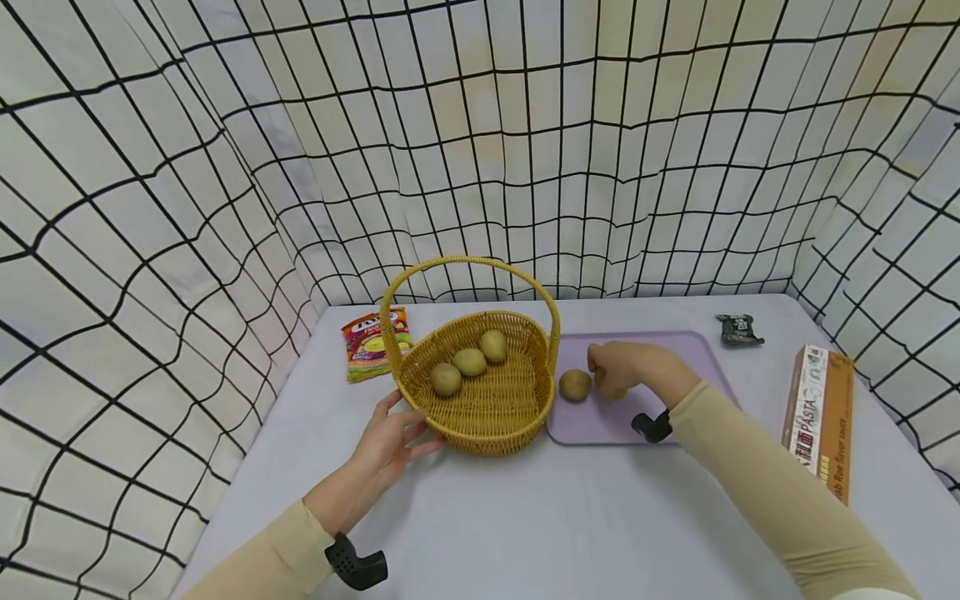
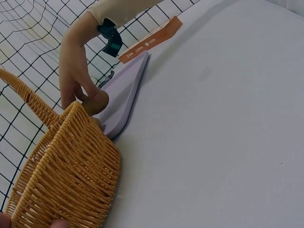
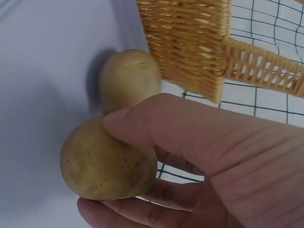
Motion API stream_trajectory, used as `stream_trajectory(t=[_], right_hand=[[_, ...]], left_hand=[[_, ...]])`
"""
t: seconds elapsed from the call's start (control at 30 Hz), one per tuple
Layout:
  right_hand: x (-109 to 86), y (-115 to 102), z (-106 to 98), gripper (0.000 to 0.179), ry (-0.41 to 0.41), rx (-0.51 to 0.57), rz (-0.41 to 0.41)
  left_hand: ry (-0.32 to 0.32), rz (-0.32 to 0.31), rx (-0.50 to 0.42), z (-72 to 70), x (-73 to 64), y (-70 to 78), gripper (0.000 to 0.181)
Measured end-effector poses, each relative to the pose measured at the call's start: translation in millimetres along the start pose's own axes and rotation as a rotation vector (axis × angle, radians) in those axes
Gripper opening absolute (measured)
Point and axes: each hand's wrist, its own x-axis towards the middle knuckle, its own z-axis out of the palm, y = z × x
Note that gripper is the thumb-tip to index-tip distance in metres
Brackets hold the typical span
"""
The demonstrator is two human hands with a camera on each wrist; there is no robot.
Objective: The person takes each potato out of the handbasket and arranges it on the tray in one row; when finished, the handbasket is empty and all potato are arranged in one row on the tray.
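A woven wicker basket with a tall arched handle stands near the middle of the table, and three potatoes lie in a row inside it. My left hand grips its near left side, thumb at the rim and fingers against the outer wall. Over the light purple tray, my right hand holds a potato between thumb and fingers. Another potato rests on the tray between that hand and the basket; in the right wrist view it sits just beyond the held one.
A colourful snack bag lies behind the basket at the left. At the right are a small black packet and a long pasta box. Black netting over white sheeting surrounds the table's back and sides.
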Motion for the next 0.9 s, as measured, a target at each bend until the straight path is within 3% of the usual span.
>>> stream_trajectory(t=[0.5, 0.9], right_hand=[[14.0, 11.6, 10.8, 0.049, 0.029, 0.023, 0.021], [-7.2, -4.5, -10.8, 0.038, 0.060, -0.025, -0.022]], left_hand=[[0.003, 0.002, 0.000, -0.2, -0.8, 0.2, 0.082], [-0.006, 0.008, 0.012, -0.2, -0.6, -0.5, 0.082]])
